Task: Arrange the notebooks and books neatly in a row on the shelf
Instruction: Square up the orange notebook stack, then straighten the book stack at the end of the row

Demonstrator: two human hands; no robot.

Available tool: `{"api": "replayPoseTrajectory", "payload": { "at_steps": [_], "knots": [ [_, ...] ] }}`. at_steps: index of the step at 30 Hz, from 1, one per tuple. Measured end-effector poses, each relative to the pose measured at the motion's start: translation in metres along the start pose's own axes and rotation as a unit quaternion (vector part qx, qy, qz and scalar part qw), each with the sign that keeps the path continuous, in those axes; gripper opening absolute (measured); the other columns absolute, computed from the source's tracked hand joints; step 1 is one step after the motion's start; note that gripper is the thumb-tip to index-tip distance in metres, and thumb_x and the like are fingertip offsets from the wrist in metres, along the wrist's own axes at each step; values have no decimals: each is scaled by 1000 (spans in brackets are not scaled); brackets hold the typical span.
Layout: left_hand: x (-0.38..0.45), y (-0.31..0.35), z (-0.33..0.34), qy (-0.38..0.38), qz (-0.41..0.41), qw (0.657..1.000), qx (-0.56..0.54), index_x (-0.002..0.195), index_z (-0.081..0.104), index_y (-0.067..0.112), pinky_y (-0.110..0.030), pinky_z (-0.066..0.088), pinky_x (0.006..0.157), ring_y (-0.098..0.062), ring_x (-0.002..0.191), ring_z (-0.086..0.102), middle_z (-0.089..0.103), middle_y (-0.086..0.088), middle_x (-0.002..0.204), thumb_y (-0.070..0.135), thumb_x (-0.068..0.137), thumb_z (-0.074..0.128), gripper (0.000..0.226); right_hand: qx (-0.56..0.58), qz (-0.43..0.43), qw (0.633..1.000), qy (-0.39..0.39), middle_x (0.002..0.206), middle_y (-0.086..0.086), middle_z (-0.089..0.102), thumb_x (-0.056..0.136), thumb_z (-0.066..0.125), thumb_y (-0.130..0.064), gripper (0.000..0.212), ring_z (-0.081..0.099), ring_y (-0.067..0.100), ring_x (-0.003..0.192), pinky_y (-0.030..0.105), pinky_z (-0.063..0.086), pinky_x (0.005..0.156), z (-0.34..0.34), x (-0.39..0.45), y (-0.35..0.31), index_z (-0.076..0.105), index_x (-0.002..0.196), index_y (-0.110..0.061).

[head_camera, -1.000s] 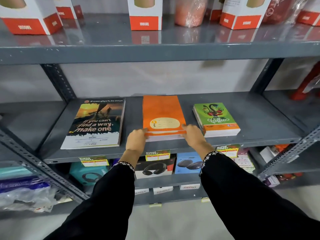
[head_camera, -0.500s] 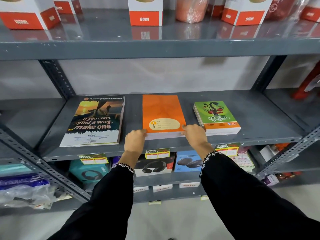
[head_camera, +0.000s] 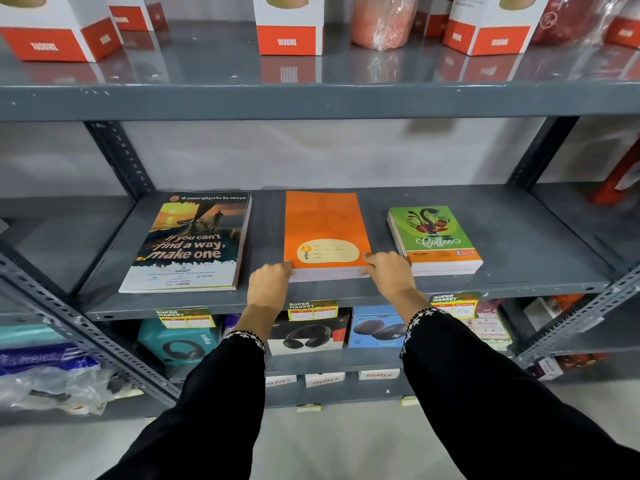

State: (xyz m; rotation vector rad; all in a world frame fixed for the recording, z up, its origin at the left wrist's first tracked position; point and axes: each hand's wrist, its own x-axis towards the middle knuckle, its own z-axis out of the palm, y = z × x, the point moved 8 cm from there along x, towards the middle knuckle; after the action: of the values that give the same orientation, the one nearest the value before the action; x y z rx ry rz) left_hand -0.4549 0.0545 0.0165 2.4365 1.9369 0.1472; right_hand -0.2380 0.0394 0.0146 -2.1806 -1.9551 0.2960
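Three stacks lie flat in a row on the grey middle shelf (head_camera: pixel 346 296). At the left is a stack with a sunset cover reading "If you can't find a way, make one" (head_camera: pixel 188 242). The orange notebook stack (head_camera: pixel 323 226) lies in the middle, and a smaller green "Coffee" notebook stack (head_camera: pixel 433 237) is at the right. My left hand (head_camera: pixel 268 284) grips the orange stack's near left corner. My right hand (head_camera: pixel 389 271) grips its near right corner, close to the green stack.
The shelf above (head_camera: pixel 311 98) carries white and red "1000ML" boxes (head_camera: pixel 287 26) and wrapped items. Below are boxed headphones (head_camera: pixel 308 332) and earbuds (head_camera: pixel 375 327) behind price tags (head_camera: pixel 313 310). Slotted steel uprights (head_camera: pixel 121 157) frame the bay; the shelf is bare right of the green stack.
The orange stack has slid a little deeper onto the shelf and now lies flat, with both hands still on its near corners. The other two stacks have not moved.
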Motion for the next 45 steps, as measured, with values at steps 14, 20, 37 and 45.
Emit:
{"api": "replayPoseTrajectory", "payload": {
  "at_steps": [14,20,37,45],
  "knots": [
    [-15,-29,-24,71,11,992,-99,136,47,10,-44,56,89,-33,113,63,57,-13,136,14,96,51,40,39,-43,994,98,153,14,35,95,50,-14,56,30,26,144,34,27,118,-13,-23,-39,30,146,-4],
    [-26,-100,-46,113,18,985,-126,138,45,2,-42,46,102,-31,130,51,45,-17,146,6,97,46,41,41,-110,986,120,150,13,40,94,48,-16,51,33,23,143,32,28,117,3,-18,-138,39,142,-2],
    [-53,-284,-31,9,-6,987,-158,120,64,5,-39,44,103,-34,124,54,53,-15,138,-2,93,50,31,-19,-134,991,-9,157,13,27,101,40,-18,46,27,26,144,31,21,118,93,-20,-282,34,146,-12],
    [-43,-286,-31,4,-6,991,-135,120,63,5,-39,44,103,-33,123,53,53,-13,138,1,95,46,30,-22,-124,992,-20,158,12,25,101,39,-14,45,27,25,145,34,25,118,94,-6,-283,35,146,-12]
  ]
}}
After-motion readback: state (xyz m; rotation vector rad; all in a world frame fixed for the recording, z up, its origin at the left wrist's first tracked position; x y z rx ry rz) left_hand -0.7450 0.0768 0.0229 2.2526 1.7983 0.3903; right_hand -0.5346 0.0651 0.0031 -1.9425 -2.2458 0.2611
